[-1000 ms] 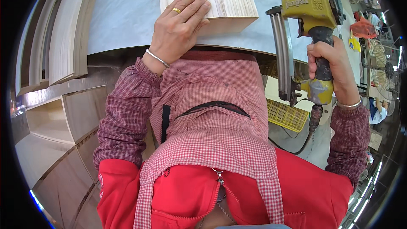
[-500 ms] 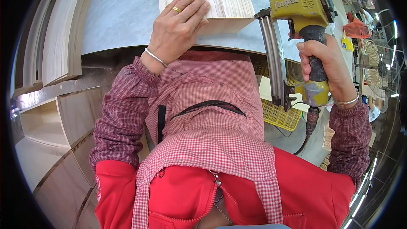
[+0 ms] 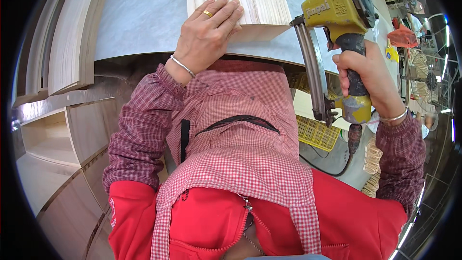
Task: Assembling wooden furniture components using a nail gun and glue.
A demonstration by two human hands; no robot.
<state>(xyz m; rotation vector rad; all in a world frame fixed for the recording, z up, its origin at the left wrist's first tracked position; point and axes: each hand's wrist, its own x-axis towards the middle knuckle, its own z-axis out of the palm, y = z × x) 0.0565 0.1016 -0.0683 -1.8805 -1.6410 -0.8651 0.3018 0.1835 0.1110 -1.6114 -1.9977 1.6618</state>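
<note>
A pale, striped-grain wooden box or board (image 3: 260,0) lies on the bench, its near side facing me. My left hand (image 3: 207,31) rests on its near left part, fingers stretched out and laid flat; a ring and a bracelet show on that arm. In my right hand (image 3: 363,70) is a yellow pneumatic nail gun (image 3: 332,12), gripped by its black handle. Its nose is at the box's near right corner; whether it touches cannot be made out. The long metal magazine slants down from the nose, and an air hose hangs from the handle's base.
The bench (image 3: 139,24) has a blue-grey top. Long wooden boards (image 3: 77,29) stand along its left side, with open wooden boxes (image 3: 48,135) below. Under the bench at right is a yellow plastic crate (image 3: 317,132). The black air hose (image 3: 337,171) loops near my right side.
The wooden box has shifted slightly right, and my left hand has moved right with it. The nail gun has dropped slightly and shifted a little left.
</note>
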